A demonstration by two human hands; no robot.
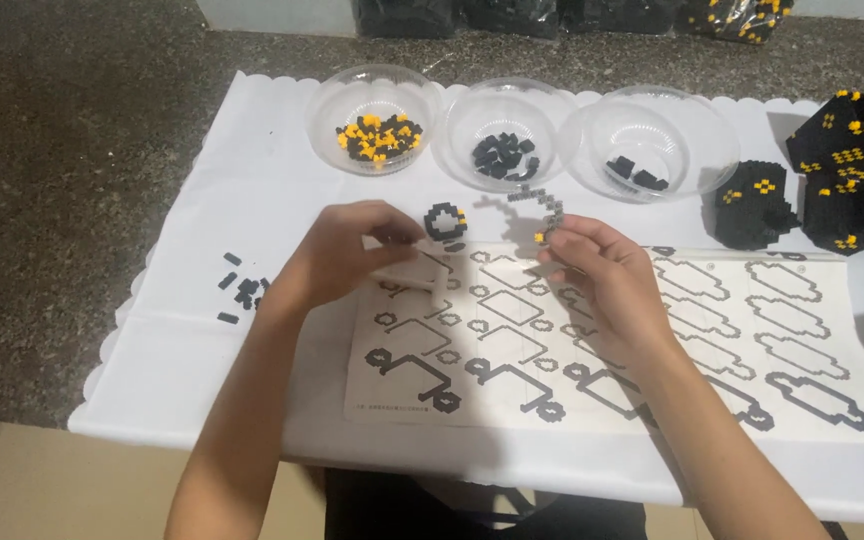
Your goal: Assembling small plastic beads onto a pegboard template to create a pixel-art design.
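My left hand pinches a small black ring of tiny bricks with a yellow stud just above the instruction sheet. My right hand holds a thin curved strip of grey and black bricks that arcs up toward the bowls. The two pieces are a short gap apart. Both hands hover over the upper left part of the sheet, which shows rows of vehicle outline diagrams.
Three clear plastic bowls stand at the back: one with black and yellow bricks, one with black bricks, one with few black bricks. Built black-and-yellow blocks sit at right. Loose black pieces lie left on the white cloth.
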